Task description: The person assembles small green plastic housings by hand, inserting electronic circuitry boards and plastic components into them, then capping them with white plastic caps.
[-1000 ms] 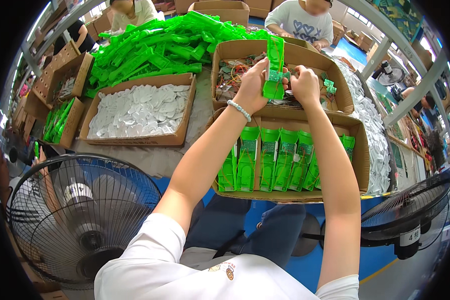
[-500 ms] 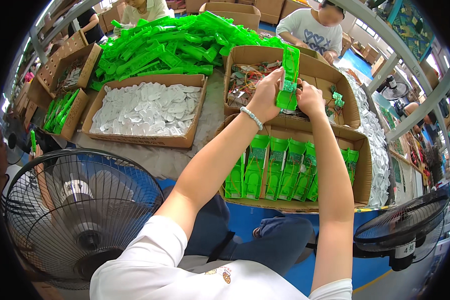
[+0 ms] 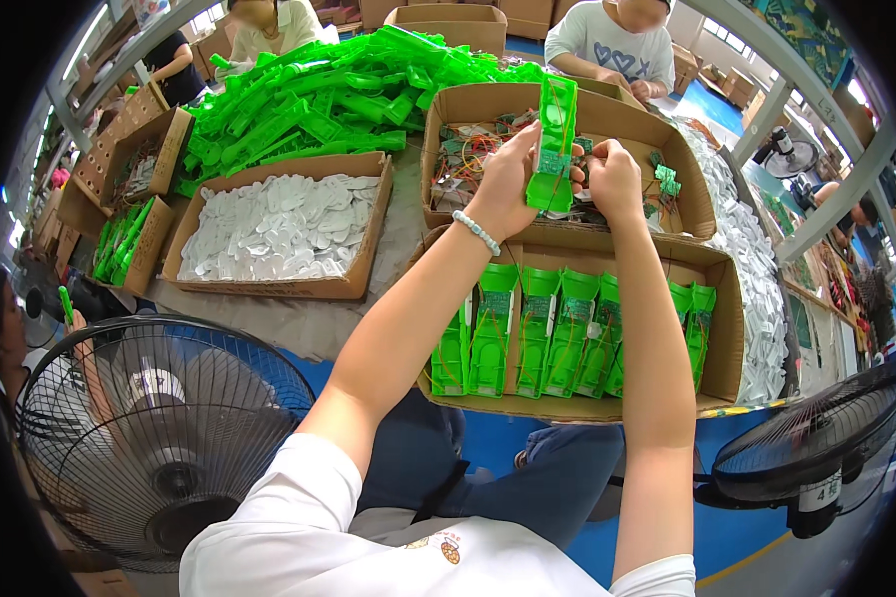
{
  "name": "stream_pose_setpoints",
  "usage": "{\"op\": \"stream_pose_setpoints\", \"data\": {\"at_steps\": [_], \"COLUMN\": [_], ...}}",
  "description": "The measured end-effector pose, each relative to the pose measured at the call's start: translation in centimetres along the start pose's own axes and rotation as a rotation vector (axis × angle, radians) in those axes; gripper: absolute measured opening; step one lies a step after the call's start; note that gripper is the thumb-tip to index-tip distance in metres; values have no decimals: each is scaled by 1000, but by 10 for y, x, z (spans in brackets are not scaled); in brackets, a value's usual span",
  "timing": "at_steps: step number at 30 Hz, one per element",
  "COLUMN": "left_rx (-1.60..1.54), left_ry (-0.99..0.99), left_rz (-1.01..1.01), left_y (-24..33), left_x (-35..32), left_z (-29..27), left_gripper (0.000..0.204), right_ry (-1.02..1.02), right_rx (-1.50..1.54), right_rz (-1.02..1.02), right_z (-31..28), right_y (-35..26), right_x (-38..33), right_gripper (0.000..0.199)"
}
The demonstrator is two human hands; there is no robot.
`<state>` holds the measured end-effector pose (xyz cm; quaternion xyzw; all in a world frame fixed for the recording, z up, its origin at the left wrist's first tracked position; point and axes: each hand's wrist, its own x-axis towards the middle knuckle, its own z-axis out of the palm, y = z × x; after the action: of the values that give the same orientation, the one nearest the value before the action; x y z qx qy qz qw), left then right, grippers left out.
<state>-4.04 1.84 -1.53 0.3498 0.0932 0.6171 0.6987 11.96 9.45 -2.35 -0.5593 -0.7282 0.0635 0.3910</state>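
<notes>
Upright in my left hand (image 3: 506,189) is a long green plastic housing (image 3: 556,149) with a small circuit board and thin red and yellow wires inside. My fingers wrap round it from the left and behind. Just to its right, a small gap away, is my right hand (image 3: 617,179), fingers curled in a pinch; what they hold, if anything, I cannot make out. Below both hands, a cardboard box (image 3: 719,383) holds several green housings (image 3: 490,343) standing in a row, wired boards in them. Behind it, another box (image 3: 689,164) contains loose green circuit boards (image 3: 667,181) and tangled wires.
Left of my arms sits a box of white plastic pieces (image 3: 279,229). A heap of green housings (image 3: 309,99) lies behind it. Fans stand at the left (image 3: 169,428) and right (image 3: 806,448). Co-workers (image 3: 612,45) sit across the table. White parts (image 3: 757,298) line the right edge.
My right hand has come off the housing and is now slightly apart on its right. The housing has turned a little in my left hand and shifted left in view.
</notes>
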Motion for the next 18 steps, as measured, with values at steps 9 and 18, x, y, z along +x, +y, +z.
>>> {"op": "stream_pose_setpoints", "data": {"at_steps": [9,18], "left_rx": [61,299], "left_ry": [-59,-142], "left_rz": [90,42], "left_y": [2,0], "left_x": [-1,-12], "left_z": [7,15], "left_gripper": [38,51], "right_ry": [-18,-57], "right_rx": [159,202], "right_rz": [85,104], "right_z": [-1,-5], "right_y": [3,1], "right_x": [-1,-3], "right_gripper": [20,25]}}
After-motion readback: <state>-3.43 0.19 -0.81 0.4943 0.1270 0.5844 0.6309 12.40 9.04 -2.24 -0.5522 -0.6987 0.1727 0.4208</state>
